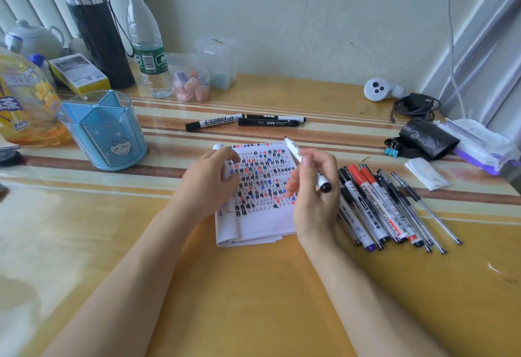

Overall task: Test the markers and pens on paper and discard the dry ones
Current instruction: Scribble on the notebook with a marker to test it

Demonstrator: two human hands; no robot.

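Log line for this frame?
right grip: holds white black-ended marker, tip raised | left grip: holds small white piece over scribble-covered paper | pen pile: beside right grip

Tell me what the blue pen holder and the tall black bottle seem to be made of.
Pen holder: probably clear blue plastic, glossy; you can see through its walls.
Black bottle: maybe coated metal, matte dark body with shiny silver rings; plastic is also possible.
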